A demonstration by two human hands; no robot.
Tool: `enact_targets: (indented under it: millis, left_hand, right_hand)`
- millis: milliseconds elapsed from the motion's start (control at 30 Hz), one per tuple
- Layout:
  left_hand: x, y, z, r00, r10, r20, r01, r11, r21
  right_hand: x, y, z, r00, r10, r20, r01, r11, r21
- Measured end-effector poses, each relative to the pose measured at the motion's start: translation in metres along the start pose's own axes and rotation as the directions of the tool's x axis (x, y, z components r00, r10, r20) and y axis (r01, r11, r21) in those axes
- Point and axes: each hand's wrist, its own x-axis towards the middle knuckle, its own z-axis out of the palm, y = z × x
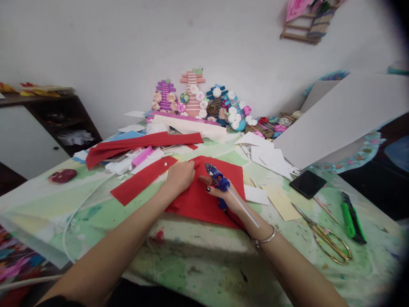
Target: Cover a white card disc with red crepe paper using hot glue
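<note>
My right hand [232, 197] is wrapped round a blue hot glue gun [220, 181]. A clear glue stick [244, 207] juts from the back of the gun, and its nozzle points away from me and to the left. Beneath it lies a large red sheet [204, 208], which looks like paper or felt. My left hand [181, 177] is closed at the left edge of this sheet, fingertips pressed on the red material. A red strip [140, 182] lies just left of that hand, partly behind the wrist.
Gold-handled scissors [326, 238], a green box cutter [352, 218] and a black phone [308, 184] lie at right. White card pieces [266, 155] sit behind them. Folded red material [143, 145] spreads at back left. Flower-decorated crafts [193, 96] lean against the wall. A white cable [68, 226] crosses the left.
</note>
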Motion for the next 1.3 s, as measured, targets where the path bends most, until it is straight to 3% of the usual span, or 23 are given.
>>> enact_targets:
  millis: [200,433,600,1167,1300]
  left_hand:
    - [-0.013,0.008,0.007,0.995,0.08,-0.052,-0.075,0.993,0.091]
    - [-0.028,0.026,0.017,0.983,0.094,-0.156,-0.071,0.987,0.144]
    - [-0.025,0.026,0.033,0.949,0.101,-0.299,-0.102,0.995,0.012]
    - [-0.034,0.023,0.045,0.97,0.14,-0.196,-0.173,0.971,-0.162]
    - [-0.047,0.024,0.033,0.97,0.15,-0.189,-0.208,0.917,-0.341]
  right_hand:
    - [-0.002,-0.002,0.001,1.0,-0.008,-0.027,0.009,0.999,0.037]
    - [-0.003,0.0,0.003,0.996,-0.063,-0.067,0.067,0.996,0.061]
    - [-0.003,0.001,0.003,0.996,-0.066,-0.054,0.068,0.997,0.038]
    - [-0.001,0.008,0.002,0.992,-0.102,-0.076,0.103,0.995,0.011]
    - [-0.002,0.006,0.002,0.992,-0.117,-0.054,0.117,0.993,0.004]
